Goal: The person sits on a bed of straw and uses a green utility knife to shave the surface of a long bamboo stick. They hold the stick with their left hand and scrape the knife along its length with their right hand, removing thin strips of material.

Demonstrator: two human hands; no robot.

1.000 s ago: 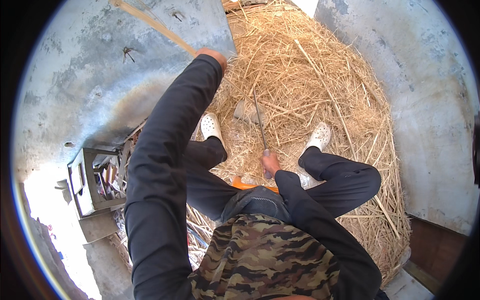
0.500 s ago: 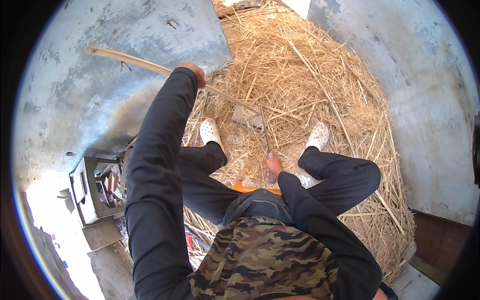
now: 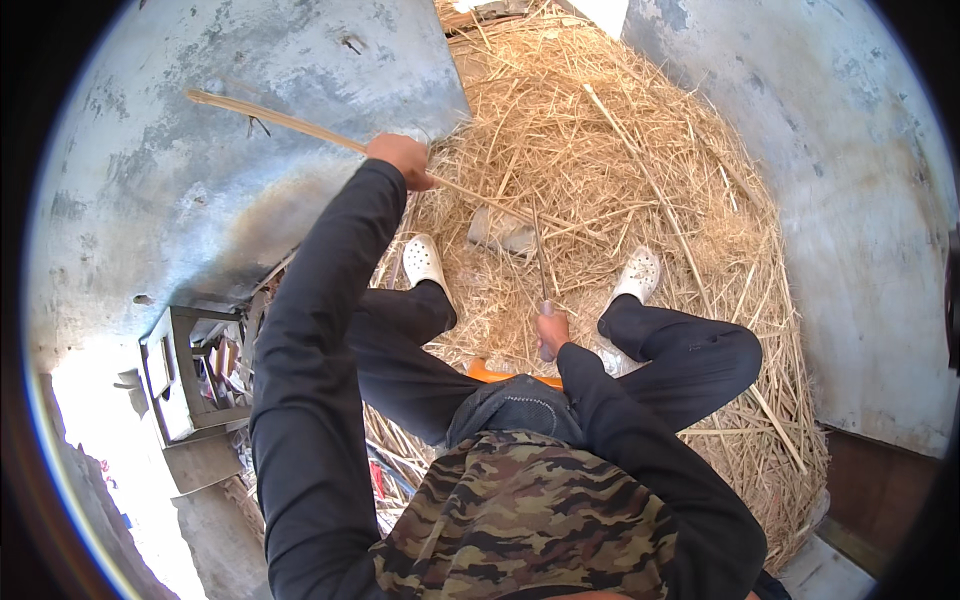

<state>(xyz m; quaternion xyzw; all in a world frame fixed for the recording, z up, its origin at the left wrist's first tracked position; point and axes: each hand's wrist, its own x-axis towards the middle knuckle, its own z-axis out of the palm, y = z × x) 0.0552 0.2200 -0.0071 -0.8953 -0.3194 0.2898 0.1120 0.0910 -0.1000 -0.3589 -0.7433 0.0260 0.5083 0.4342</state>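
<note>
My left hand (image 3: 401,160), arm stretched forward, is closed round a long pale split-bamboo strip (image 3: 285,121). The strip slants from the upper left down toward the straw between my feet. In my right hand (image 3: 553,331), close to my lap, is the handle of a long narrow knife (image 3: 541,262). Its blade points forward, and the tip is near the strip's lower end; whether they touch I cannot tell. A grey block (image 3: 502,233) lies under that end of the strip, partly covered by straw and shavings.
Straw-like shavings (image 3: 590,140) cover the floor, with a long loose strip (image 3: 655,185) on the right. Weathered walls (image 3: 840,200) rise on both sides. My white clogs (image 3: 422,262) stand apart. An orange seat (image 3: 483,371) shows under me, and a cluttered wooden box (image 3: 205,365) stands at left.
My left hand has shifted slightly right and turned so more of its back shows, carrying the strip along. My right hand and the knife have moved slightly to the right.
</note>
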